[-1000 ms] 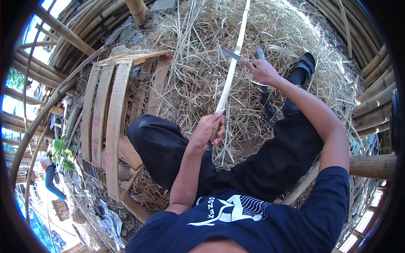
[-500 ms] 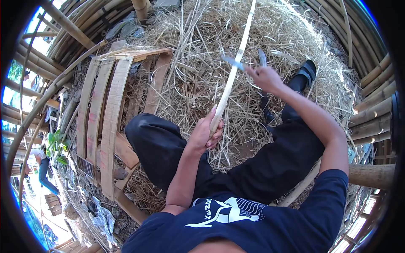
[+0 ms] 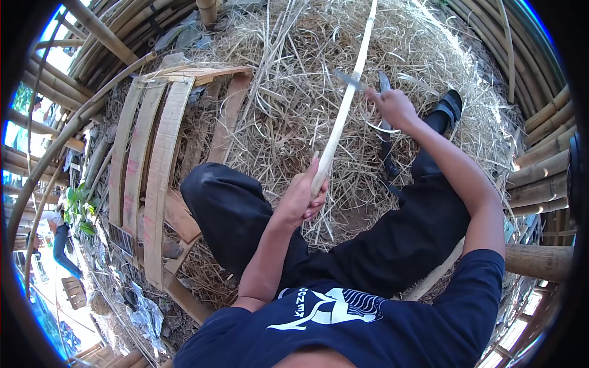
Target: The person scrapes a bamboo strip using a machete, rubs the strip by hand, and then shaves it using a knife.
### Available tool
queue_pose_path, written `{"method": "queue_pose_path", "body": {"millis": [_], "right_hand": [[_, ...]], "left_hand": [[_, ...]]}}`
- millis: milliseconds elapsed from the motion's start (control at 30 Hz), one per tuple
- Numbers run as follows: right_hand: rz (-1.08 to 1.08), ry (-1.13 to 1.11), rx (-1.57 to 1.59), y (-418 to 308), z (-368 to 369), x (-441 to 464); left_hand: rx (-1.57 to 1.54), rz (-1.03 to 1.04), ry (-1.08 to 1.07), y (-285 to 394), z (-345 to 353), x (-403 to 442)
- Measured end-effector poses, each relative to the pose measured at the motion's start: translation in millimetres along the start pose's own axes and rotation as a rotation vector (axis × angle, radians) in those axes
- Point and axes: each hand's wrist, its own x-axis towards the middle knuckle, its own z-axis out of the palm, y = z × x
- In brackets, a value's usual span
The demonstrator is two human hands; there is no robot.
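My left hand [image 3: 303, 195] is closed around the near end of a pale bamboo pole [image 3: 339, 126], which slants up and away between my legs. My right hand [image 3: 396, 109] grips a knife [image 3: 350, 81], its handle mostly hidden in my fingers. The knife's blade lies across the pole, seemingly touching it, well beyond my left hand. Just below my right hand, a second bladed tool [image 3: 385, 132] with a dark handle lies on the shavings.
Bamboo shavings [image 3: 294, 116] cover the ground around my legs. To my left stands a slatted wooden crate [image 3: 161, 178]. Stacked bamboo poles [image 3: 540, 178] line the right side. Beyond the left-hand bamboo frame, a person [image 3: 60, 242] is partly visible.
My right hand and the knife have shifted slightly outward along the pole, away from my body. The pole's far end has swung a little to the right.
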Motion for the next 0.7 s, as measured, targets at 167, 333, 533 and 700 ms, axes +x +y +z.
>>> {"method": "queue_pose_path", "body": {"millis": [167, 333, 533, 700], "right_hand": [[-0.146, 0.032, -0.062, -8.5, 24.2, -21.9], [-0.057, 0.074, -0.016, 1.2, 4.1, 4.6], [-0.187, -0.023, -0.105, -7.6, 3.9, -13.3], [-0.206, -0.019, -0.006, -8.7, 18.5, -15.5]], "left_hand": [[0.002, 0.018, 0.047, 3.3, 1.2, -4.0], [0.017, 0.016, 0.028, 2.3, 1.7, -5.4], [0.026, 0.011, 0.026, 2.0, -3.7, -1.5], [0.001, 0.026, 0.005, 6.7, -4.9, 1.2]]}}
